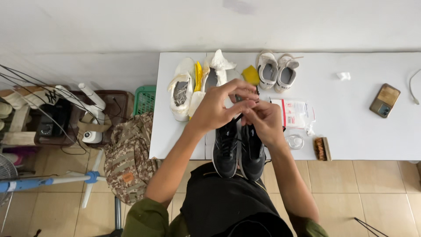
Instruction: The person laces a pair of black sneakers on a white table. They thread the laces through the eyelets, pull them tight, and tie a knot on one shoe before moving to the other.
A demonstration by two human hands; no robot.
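A pair of black sneakers (239, 151) lies side by side at the near edge of the white table (359, 123), heels hanging over the edge. My left hand (219, 105) and my right hand (263, 120) meet above the shoes, fingers pinched together on a thin black lace (238, 116) that runs down toward them. What exactly sits between the fingertips is partly hidden.
On the table behind are a white pair of shoes stuffed with paper (195, 83), a smaller white pair (277, 70), a yellow sponge (251, 74), a plastic pouch (298, 113), a brush (322, 148), a small clear dish (295, 141) and a phone (384, 100). A camouflage backpack (129, 160) sits on the floor at left.
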